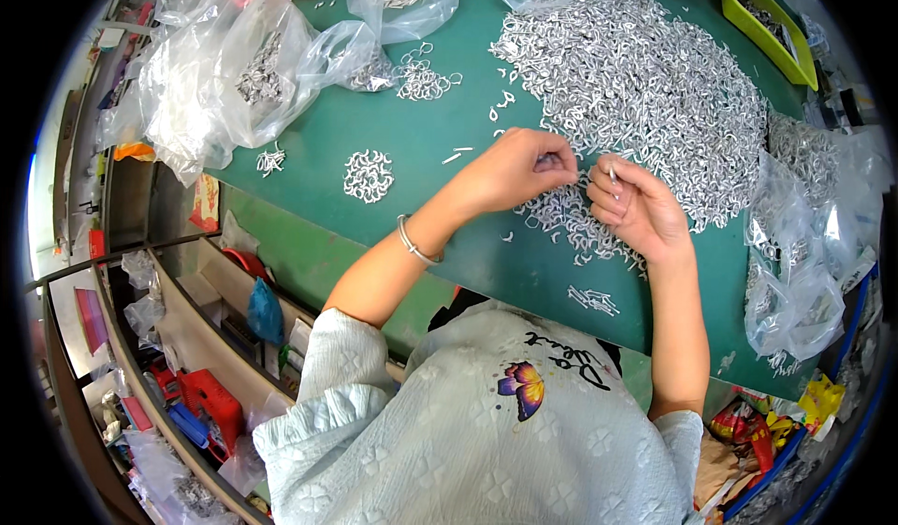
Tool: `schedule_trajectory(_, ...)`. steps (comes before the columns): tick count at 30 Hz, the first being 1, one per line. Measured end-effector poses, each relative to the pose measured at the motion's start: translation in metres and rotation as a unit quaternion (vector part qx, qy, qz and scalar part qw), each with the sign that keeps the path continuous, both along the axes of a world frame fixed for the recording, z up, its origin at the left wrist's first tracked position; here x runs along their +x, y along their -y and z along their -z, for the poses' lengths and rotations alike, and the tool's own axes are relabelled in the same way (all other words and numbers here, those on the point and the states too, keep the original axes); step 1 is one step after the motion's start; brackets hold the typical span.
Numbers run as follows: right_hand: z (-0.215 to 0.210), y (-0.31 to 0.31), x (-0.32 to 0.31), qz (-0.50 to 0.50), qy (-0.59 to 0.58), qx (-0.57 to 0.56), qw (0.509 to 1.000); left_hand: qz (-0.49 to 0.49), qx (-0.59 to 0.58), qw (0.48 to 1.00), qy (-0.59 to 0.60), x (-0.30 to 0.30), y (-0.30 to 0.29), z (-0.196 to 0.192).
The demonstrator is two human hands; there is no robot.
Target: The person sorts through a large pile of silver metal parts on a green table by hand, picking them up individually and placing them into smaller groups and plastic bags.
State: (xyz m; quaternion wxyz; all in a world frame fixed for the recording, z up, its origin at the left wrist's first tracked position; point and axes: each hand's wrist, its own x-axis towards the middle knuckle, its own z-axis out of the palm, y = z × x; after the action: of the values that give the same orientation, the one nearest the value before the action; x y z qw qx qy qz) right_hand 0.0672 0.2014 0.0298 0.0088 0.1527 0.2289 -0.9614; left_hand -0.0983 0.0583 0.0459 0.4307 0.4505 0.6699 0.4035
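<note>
Both my hands are over the near edge of a big heap of small curved silver metal pieces point(645, 86) on the green table. My left hand point(524, 165), with a bangle on its wrist, has its fingers pinched together; what they hold, if anything, is too small to make out. Close beside it, my right hand point(636, 212) is turned palm up with fingers curled, gripping a small silver metal pin point(614, 177) between thumb and fingers. In front of my right forearm lies a little pile of straight silver pins point(592, 301). A round cluster of curved pieces point(369, 176) sits farther left.
Clear plastic bags point(253, 76) of metal parts stand at the far left, near a bunch of silver rings point(426, 74). At right are another filled bag point(795, 282) and a yellow-green basket point(769, 29). An open drawer unit point(215, 338) is below the table's left edge.
</note>
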Motion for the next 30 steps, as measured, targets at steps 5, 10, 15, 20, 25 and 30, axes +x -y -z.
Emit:
schedule_trajectory(5,-0.013,0.0,0.016,0.049,0.016,0.009,0.999,-0.007,0.045,0.992,-0.116,-0.006,0.01,0.005)
schedule_trajectory(10,-0.008,0.015,0.048,0.158,0.097,0.014,0.983,-0.204,0.054,0.892,0.4,-0.011,0.034,0.02)
schedule_trajectory(15,-0.004,0.028,0.077,0.151,0.087,-0.036,0.984,-0.247,0.096,0.789,0.554,0.052,0.06,0.015)
schedule_trajectory(20,-0.01,0.081,0.079,0.22,0.133,-0.09,0.962,-0.109,0.202,0.91,0.347,0.113,0.042,-0.007)
schedule_trajectory(25,0.004,0.078,0.094,0.181,0.043,-0.135,0.973,-0.006,0.266,0.962,0.054,0.144,0.027,-0.004)
schedule_trajectory(30,-0.013,0.074,0.094,0.235,0.119,-0.143,0.954,-0.112,0.237,0.95,-0.168,0.106,0.049,0.008)
